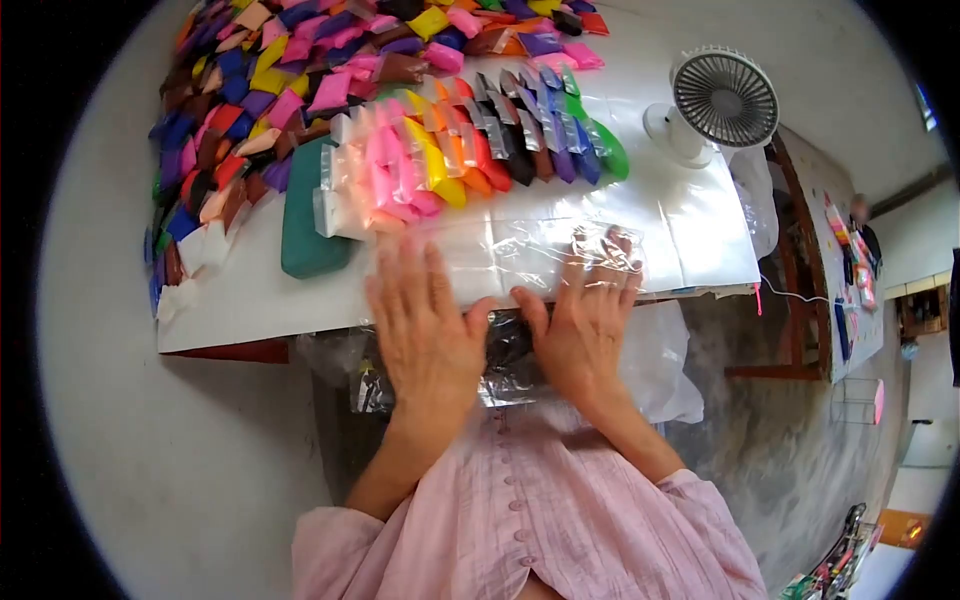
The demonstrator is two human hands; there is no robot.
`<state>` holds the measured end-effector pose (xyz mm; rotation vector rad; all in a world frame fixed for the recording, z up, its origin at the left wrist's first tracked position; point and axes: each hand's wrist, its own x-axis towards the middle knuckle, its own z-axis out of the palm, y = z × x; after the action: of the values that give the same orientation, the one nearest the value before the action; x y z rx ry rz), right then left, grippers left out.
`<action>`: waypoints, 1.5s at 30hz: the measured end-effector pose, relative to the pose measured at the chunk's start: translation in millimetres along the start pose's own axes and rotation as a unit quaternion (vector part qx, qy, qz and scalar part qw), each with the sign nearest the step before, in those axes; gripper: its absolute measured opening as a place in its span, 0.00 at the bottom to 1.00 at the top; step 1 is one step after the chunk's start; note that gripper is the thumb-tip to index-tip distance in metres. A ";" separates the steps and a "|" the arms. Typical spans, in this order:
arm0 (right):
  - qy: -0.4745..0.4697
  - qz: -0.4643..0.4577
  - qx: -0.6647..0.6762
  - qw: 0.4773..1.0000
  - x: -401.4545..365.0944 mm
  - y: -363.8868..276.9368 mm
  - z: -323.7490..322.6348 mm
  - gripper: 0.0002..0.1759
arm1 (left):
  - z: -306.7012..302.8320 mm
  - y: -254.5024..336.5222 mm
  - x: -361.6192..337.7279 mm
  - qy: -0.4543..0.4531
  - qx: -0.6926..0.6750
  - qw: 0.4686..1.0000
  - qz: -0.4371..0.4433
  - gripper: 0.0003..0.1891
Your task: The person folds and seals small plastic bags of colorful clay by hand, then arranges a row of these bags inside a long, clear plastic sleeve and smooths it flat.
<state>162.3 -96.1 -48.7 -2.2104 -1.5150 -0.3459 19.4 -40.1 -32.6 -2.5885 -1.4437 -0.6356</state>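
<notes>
At the front edge of the white table point(250, 310), my left hand point(423, 320) lies with its fingers stretched forward, the tips just short of the pink packets point(392, 170). Beside it my right hand point(585, 325) is spread flat, its fingertips on or under a clear plastic bag point(540, 245). Both thumbs point toward each other with a small gap between. Rows of small colour packets, among them yellow point(435, 165), black point(518, 155) and green point(608, 150), overlap beyond the hands. A teal block point(312, 215) stands at the left end of the rows.
Loose coloured packets point(330, 92) are heaped at the back left. A white fan point(724, 98) stands at the right of the table. Clear plastic point(660, 365) hangs below the front edge. Another table point(845, 290) with items is farther right.
</notes>
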 end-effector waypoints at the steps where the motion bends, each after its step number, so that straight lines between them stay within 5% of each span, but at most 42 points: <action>1: 0.009 0.013 0.005 1.000 -0.8 8.2 2.1 0.47 | 4.9 -9.6 -4.1 0.003 -0.021 1.000 0.002 0.36; 8: 0.017 0.040 -0.002 0.999 2.0 21.0 -0.3 0.46 | 10.5 -16.9 -4.5 0.009 -0.058 0.998 0.002 0.33; 13: 0.021 0.019 0.005 1.000 0.0 16.2 0.6 0.46 | 11.9 -1.0 -0.1 0.000 -0.119 0.988 0.102 0.34; 18: 0.025 0.022 0.018 0.999 3.3 24.1 7.4 0.49 | 23.4 -11.8 -0.1 0.002 0.066 0.998 0.010 0.31; 27: 0.041 -0.007 0.008 0.999 8.0 15.8 4.5 0.43 | 15.9 -18.4 -1.4 0.048 -0.030 0.998 0.029 0.27; 34: 0.046 -0.048 0.017 0.998 5.5 10.9 11.3 0.34 | 9.9 20.2 6.2 0.008 -0.129 0.977 0.169 0.26; 45: 0.019 -0.032 0.019 0.999 -0.2 14.2 7.1 0.35 | 11.9 11.3 9.1 -0.032 -0.137 0.985 0.099 0.27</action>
<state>175.1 -97.2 -58.0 -2.1183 -1.5610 -0.3729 36.6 -35.5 -38.4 -2.9379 -1.1661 -0.7781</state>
